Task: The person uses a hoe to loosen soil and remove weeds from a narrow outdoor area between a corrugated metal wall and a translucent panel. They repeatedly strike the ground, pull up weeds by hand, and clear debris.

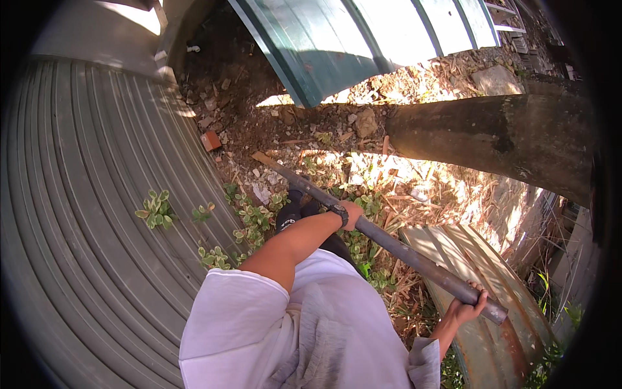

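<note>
both grips [352, 214] [468, 305] clamp long metal bar [395, 245], tip in soil [285, 139].

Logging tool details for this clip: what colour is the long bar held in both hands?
Dark grey, a plain metal-looking bar with a paler tip, best seen in the head view.

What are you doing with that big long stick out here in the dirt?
A person is standing outdoors holding a long metal bar in both hands. The left hand grips it near the middle, and the right hand grips it close to the top end. The bar slants down so its tip sits on the dirt among stones and small leafy plants. A ribbed metal sheet lies on the left, and a tree trunk stands on the right.
</note>
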The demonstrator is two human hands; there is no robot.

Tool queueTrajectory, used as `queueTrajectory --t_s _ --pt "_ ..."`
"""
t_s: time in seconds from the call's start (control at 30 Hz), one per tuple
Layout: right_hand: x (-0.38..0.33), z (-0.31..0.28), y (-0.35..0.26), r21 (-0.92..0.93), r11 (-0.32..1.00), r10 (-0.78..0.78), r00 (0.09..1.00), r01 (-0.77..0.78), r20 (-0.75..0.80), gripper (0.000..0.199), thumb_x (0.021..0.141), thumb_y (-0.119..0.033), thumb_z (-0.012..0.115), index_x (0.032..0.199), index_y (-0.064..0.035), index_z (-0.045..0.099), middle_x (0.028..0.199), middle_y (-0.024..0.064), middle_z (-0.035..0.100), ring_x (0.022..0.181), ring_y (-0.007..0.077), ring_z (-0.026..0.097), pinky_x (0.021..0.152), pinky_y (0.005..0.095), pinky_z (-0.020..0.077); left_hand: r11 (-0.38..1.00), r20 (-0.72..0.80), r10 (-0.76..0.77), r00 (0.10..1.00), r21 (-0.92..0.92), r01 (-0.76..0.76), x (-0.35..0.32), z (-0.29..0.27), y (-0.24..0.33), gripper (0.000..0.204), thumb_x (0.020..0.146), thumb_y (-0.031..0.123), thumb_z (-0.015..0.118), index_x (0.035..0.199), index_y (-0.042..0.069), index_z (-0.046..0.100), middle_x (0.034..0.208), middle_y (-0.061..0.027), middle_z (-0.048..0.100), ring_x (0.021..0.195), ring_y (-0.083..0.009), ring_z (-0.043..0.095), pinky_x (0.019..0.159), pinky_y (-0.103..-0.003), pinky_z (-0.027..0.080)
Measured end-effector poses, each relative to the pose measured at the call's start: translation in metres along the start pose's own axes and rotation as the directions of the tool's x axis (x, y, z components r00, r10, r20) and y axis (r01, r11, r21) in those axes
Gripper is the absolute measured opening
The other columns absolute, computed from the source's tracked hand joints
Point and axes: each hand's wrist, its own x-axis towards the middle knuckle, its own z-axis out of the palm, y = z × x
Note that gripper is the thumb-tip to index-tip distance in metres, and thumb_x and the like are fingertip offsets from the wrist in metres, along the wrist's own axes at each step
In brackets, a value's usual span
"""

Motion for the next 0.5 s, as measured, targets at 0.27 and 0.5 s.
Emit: queueTrajectory --t_s 0.27,0.5 --pt "0.016 0.024 -0.062 -0.018 0.997 -0.067 0.967 0.074 0.245 0.033 0.09 -0.028 0.068 0.11 -0.0089 0.051 0.097 0.0047 0.05 0.095 0.0219 0.052 0.095 0.0431 0.0417 1.0 -0.191 -0.001 0.982 -0.012 -0.001 -0.043 -0.03 0.032 0.029 0.065 0.011 0.079 0.092 0.007 0.067 0.087 -0.0128 0.069 0.091 -0.0361 0.067 0.082 -0.049 0.05" --pt "0.028 0.052 -0.159 0.007 0.986 -0.152 0.894 0.164 0.422 0.043 0.089 -0.029 0.068 0.115 -0.004 0.043 0.097 0.0063 0.039 0.096 0.0226 0.042 0.099 0.0453 0.0348 0.989 -0.352 0.022 0.936 -0.13 -0.072 -0.1 -0.092 0.092 0.029 0.063 0.011 0.078 0.09 0.009 0.066 0.09 -0.0108 0.066 0.096 -0.0331 0.064 0.083 -0.046 0.046"
